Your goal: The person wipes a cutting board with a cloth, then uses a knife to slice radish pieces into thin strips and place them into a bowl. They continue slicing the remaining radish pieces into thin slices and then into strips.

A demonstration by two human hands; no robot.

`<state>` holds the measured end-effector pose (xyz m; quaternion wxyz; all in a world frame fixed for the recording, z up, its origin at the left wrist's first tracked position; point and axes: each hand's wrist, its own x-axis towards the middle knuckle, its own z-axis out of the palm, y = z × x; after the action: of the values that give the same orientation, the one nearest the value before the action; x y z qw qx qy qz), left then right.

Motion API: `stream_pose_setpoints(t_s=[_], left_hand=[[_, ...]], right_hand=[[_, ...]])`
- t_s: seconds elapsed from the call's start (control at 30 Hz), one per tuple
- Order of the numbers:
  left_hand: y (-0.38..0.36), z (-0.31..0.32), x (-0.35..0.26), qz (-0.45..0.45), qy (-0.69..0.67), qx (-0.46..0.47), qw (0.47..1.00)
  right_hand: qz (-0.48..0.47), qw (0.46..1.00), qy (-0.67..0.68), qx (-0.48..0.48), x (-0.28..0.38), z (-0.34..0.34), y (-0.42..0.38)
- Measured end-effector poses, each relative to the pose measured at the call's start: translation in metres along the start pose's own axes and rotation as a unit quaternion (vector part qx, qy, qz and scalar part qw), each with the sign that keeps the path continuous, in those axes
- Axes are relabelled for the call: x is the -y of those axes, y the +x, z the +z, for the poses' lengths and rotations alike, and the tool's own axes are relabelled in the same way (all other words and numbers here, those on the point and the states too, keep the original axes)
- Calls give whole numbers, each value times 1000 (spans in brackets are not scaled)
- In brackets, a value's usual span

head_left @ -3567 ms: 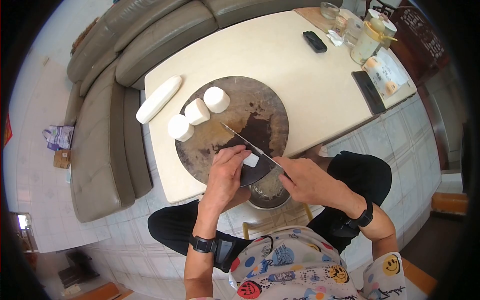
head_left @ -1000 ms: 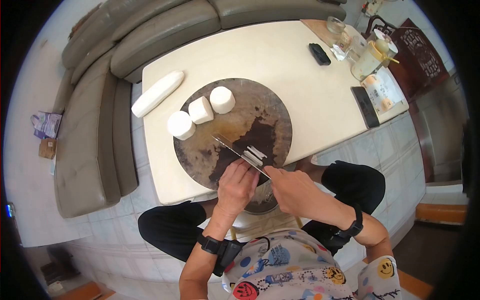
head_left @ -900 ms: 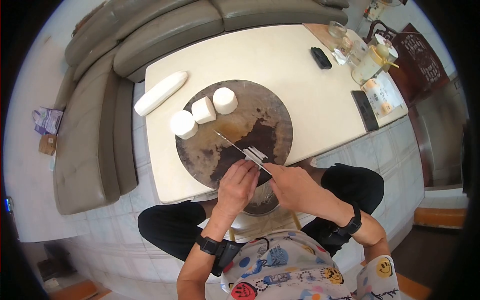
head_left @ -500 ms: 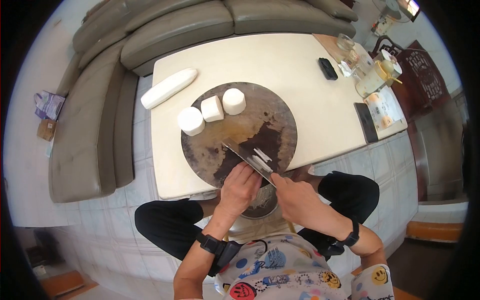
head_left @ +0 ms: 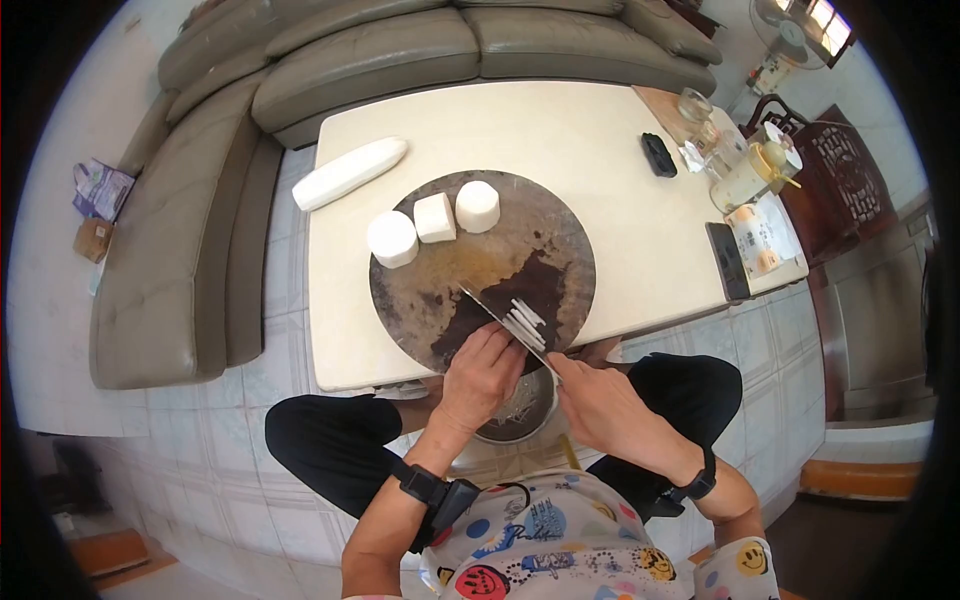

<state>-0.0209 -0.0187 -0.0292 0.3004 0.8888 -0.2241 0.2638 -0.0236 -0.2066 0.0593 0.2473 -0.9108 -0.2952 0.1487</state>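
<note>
My right hand (head_left: 605,408) grips the handle of a kitchen knife (head_left: 492,314), its blade slanting over the round cutting board (head_left: 545,215). My left hand (head_left: 482,375) is closed, fingertips curled down against the left side of the blade; whatever lies beneath them is hidden. Thin white radish strips (head_left: 524,320) lie just right of the blade. Three peeled white radish chunks, a left one (head_left: 392,240), a middle one (head_left: 435,218) and a right one (head_left: 478,207), stand at the board's far edge.
A longer peeled white radish (head_left: 350,174) lies on the cream table (head_left: 640,250). Below the table edge, between my knees, is a metal bowl (head_left: 549,408) holding shreds. A black phone (head_left: 727,260), a pitcher (head_left: 745,172) and glasses occupy the right side. A sofa (head_left: 375,75) stands behind.
The blade now shows more edge-on, and the white strips are bunched more closely beside it. Both hands stay at nearly the same place on the board. The whole view has shifted slightly.
</note>
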Motion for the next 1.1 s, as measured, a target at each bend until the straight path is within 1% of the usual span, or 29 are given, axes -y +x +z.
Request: stream_pose_setpoints(t_s=[0.03, 0.1, 0.2, 0.33, 0.4, 0.53, 0.63, 0.67, 0.73, 0.8, 0.83, 0.9, 0.93, 1.0, 1.1], left_hand=[[0, 0, 0, 1, 1, -3, 1000], [-2, 2, 0, -1, -7, -7, 1000], [-4, 4, 2, 3, -14, -16, 1000], [-2, 0, 1, 10, -4, -9, 1000], [-2, 1, 1, 11, -9, -9, 1000], [-4, 1, 3, 8, -13, 0, 1000], [-4, 1, 1, 4, -5, -5, 1000], [-3, 1, 1, 4, -5, -4, 1000], [-1, 0, 1, 17, -1, -19, 1000], [-3, -1, 2, 10, 2, -7, 1000], [-4, 0, 1, 3, 1, 5, 1000], [-4, 0, 0, 3, -4, 6, 1000], [-4, 0, 0, 1, -6, 5, 1000], [-4, -1, 1, 0, -6, 7, 1000], [-4, 0, 0, -1, -5, -1, 1000]], right_hand=[[0, 1000, 0, 0, -3, 6, 5], [-59, 997, -15, -51, -11, 19, 15], [-47, 997, -2, -56, -12, 15, 20], [-51, 997, 8, -55, -1, 2, 0], [-22, 1000, -6, -19, 2, -1, -6], [3, 1000, -27, 2, 2, 9, -1], [-18, 999, -31, -16, -5, 16, 14], [-26, 999, -33, -35, -8, 18, 17], [-36, 997, -33, -51, -6, 16, 16], [-11, 1000, 20, -18, 0, 1, 5], [-9, 1000, 21, -17, 2, -2, 0], [27, 999, 4, 33, 6, -5, -6], [28, 999, 5, 34, 4, -3, -7], [-30, 999, -6, -25, -3, 6, -6], [-51, 998, -5, -45, -6, 18, 9]])
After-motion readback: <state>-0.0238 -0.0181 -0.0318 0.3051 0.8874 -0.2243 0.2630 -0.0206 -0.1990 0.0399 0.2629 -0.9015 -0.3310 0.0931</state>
